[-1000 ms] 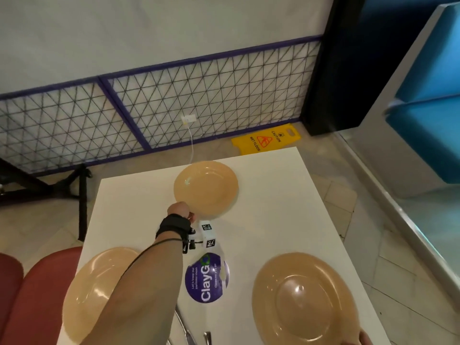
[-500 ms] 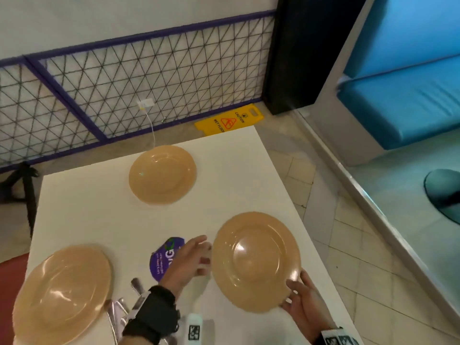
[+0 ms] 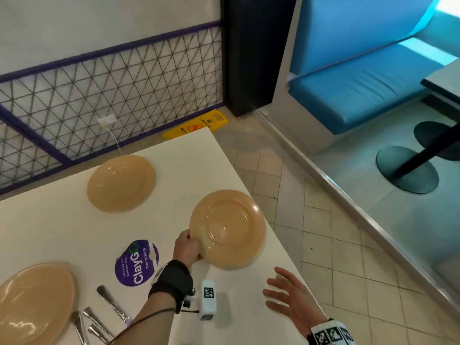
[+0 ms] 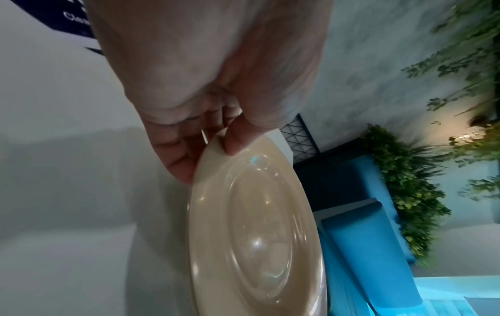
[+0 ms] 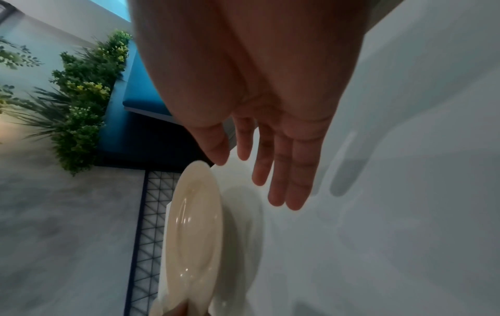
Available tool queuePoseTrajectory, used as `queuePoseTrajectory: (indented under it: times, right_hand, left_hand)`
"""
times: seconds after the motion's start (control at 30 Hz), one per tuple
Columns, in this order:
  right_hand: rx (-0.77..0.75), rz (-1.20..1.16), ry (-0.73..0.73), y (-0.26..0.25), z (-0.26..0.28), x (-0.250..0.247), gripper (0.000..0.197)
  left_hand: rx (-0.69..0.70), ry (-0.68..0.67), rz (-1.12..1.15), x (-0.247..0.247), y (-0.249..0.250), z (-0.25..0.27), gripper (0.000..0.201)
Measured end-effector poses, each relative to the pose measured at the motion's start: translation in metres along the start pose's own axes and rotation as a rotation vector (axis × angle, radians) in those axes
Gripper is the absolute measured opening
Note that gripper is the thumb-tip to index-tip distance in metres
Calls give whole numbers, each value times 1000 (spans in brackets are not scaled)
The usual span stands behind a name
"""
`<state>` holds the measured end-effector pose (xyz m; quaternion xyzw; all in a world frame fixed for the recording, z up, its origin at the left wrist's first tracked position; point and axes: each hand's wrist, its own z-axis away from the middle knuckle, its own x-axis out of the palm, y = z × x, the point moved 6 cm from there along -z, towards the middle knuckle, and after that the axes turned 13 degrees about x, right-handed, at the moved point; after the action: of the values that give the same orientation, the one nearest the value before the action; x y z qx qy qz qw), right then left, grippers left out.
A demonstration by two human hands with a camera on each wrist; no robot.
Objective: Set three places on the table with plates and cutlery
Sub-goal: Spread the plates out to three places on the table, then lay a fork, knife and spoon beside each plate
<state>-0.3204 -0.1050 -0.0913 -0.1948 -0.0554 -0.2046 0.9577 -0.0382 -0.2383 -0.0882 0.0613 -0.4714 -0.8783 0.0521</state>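
Observation:
Three tan plates are in view on the white table (image 3: pixel 49 220). My left hand (image 3: pixel 188 249) pinches the near-left rim of the right plate (image 3: pixel 227 229), thumb on top (image 4: pixel 238 136), and holds it tilted just above the table near the right edge. My right hand (image 3: pixel 286 295) hovers open over the table, fingers spread (image 5: pixel 281 171), a short way from that plate (image 5: pixel 194 226). A second plate (image 3: pixel 121 186) lies at the far side. A third plate (image 3: pixel 32 302) lies at the near left. Several pieces of cutlery (image 3: pixel 99 317) lie beside it.
A round purple sticker (image 3: pixel 137 262) marks the table's middle. The table's right edge (image 3: pixel 281 242) drops to a tiled floor. A yellow wet-floor sign (image 3: pixel 196 124) lies beyond the far corner, by a mesh fence (image 3: pixel 99 100). A blue bench (image 3: pixel 361 90) stands at the right.
My left hand came back from the far plate and took the right plate's rim. My right hand let go of that plate and opened. The plate moved away from me, now tilted.

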Motion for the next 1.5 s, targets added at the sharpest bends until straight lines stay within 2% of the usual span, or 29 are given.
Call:
queuePoseTrajectory:
  times: [0.13, 0.2, 0.3, 0.4, 0.5, 0.57, 0.67, 0.77, 0.87, 0.97, 1.03, 1.13, 1.2, 1.3, 1.5]
  right_hand:
    - [22, 9, 91, 15, 7, -50, 24]
    - [31, 0, 114, 22, 7, -73, 22]
    - [46, 0, 128, 28, 6, -98, 22]
    - [60, 12, 123, 31, 4, -110, 21]
    - [64, 44, 98, 27, 3, -108, 22]
    - [59, 93, 85, 22, 3, -102, 22]
    - [47, 197, 51, 15, 3, -84, 20]
    - [25, 334, -2, 12, 3, -57, 19]
    - [13, 500, -73, 14, 3, -21, 18]
    - [7, 674, -156, 22, 1, 22, 17]
    - [-24, 805, -219, 30, 2, 52, 16]
    - [-133, 1020, -294, 45, 3, 93, 16]
    - [-222, 1145, -323, 57, 3, 119, 17]
    - [-323, 1320, -321, 75, 6, 152, 17]
    - [-367, 1581, -202, 115, 1, 199, 18]
  left_hand:
    - [-33, 68, -10, 5, -15, -18, 57]
    - [-37, 95, -30, 8, -19, -21, 51]
    - [-42, 141, -42, 8, -25, -25, 52]
    - [-29, 162, -68, 5, -38, -36, 52]
    - [-10, 172, -84, 3, -41, -37, 36]
    - [-16, 171, -60, 0, -53, -44, 34]
    - [-32, 214, -78, -11, -60, -32, 44]
    - [29, 182, -158, -12, -28, 34, 30]
    - [131, 89, -210, -18, -24, 90, 14]
    - [188, 67, -350, -50, -41, 130, 15]
    - [183, 114, -470, -80, -53, 156, 17]
    - [175, 226, -550, -131, -72, 190, 16]
    - [134, 251, -633, -164, -90, 209, 16]
    - [122, 292, -742, -209, -115, 226, 18]
    - [79, 260, -913, -264, -152, 234, 28]
